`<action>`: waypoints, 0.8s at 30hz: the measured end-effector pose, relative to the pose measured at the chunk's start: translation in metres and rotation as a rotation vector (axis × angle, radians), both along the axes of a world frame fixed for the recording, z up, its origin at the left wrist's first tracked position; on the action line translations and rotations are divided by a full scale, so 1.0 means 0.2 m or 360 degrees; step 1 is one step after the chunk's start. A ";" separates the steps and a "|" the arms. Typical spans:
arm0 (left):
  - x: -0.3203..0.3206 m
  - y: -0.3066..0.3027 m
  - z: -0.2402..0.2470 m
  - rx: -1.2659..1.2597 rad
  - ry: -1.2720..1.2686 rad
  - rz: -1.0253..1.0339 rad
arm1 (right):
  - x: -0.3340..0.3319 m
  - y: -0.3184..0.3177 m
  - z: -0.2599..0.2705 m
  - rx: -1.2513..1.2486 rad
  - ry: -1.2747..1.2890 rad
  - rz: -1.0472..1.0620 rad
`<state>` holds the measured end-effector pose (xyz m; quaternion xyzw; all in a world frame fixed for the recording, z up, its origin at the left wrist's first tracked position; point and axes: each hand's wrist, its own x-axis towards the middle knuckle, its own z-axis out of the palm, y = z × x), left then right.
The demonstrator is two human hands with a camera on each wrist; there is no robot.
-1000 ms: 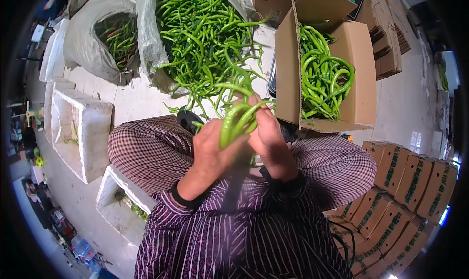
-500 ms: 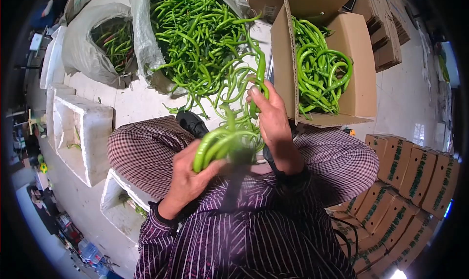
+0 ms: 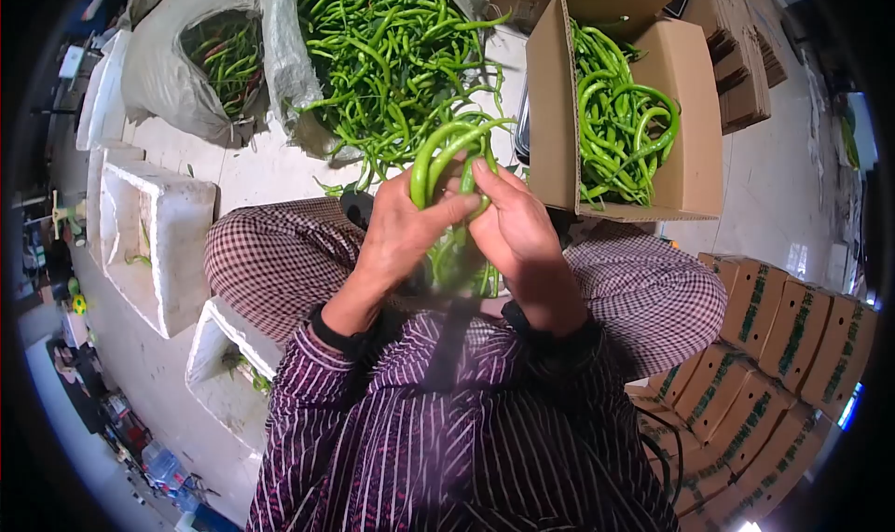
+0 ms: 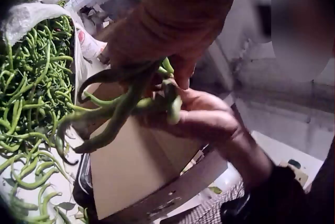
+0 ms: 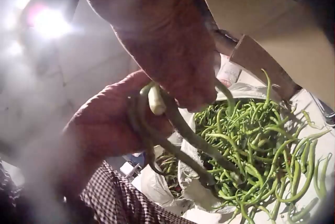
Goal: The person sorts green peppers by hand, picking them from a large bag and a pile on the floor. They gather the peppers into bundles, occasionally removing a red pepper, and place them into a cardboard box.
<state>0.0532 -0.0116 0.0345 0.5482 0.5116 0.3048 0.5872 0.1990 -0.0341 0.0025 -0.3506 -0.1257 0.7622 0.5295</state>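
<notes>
My left hand (image 3: 392, 229) grips a small bunch of long green chili peppers (image 3: 431, 164) whose curved ends arch up and away from me. Right up against it, my right hand (image 3: 520, 222) pinches a green chili pepper (image 3: 469, 176) between thumb and fingers. In the left wrist view, pepper tips (image 4: 112, 124) hang below the left hand, and the right hand (image 4: 204, 116) comes in close from the right. From the right wrist, stem ends and the lengths of peppers (image 5: 186, 130) show by the left palm (image 5: 107, 124). Curled fingers hide part of the bunch.
Ahead, a large plastic sack (image 3: 289, 66) spills a heap of green peppers (image 3: 382, 56) onto the floor. An open cardboard box (image 3: 695, 122) with peppers stands front right. A smaller sack (image 3: 168, 84) and white foam boxes (image 3: 182, 252) lie left; printed cartons (image 3: 746, 383) are stacked right.
Half a second ago my hands were apart, the right one with a pepper near the heap's edge. Now the left hand has moved up and right with its bunch, and both hands meet.
</notes>
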 end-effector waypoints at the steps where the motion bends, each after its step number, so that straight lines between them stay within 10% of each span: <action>1: 0.00 0.01 0.00 -0.0011 0.0003 -0.0006 | -0.02 0.00 -0.01 -0.0011 0.0003 -0.0006; 3: -0.02 0.03 0.01 -0.0580 -0.0707 0.0419 | -0.02 0.03 -0.02 -0.0002 0.0218 -0.0122; 10: -0.17 0.01 -0.04 -0.0671 -0.1020 0.0569 | 0.11 -0.02 0.10 -0.0012 -0.0154 -0.0134; 15: -0.18 -0.05 -0.03 -0.0451 -0.0508 0.0558 | 0.17 -0.09 0.36 0.0081 -0.0356 -0.0347; 18: -0.20 -0.14 -0.03 -0.0344 0.0183 -0.0350 | 0.19 -0.14 0.45 0.0113 -0.0437 -0.0423; 22: -0.20 -0.18 0.07 -0.0566 -0.0328 0.0402 | 0.23 -0.14 0.40 0.0004 0.0002 -0.0543; 24: -0.14 -0.15 0.15 -0.0459 -0.0285 0.0272 | 0.22 -0.12 0.31 -0.0006 0.0381 -0.0493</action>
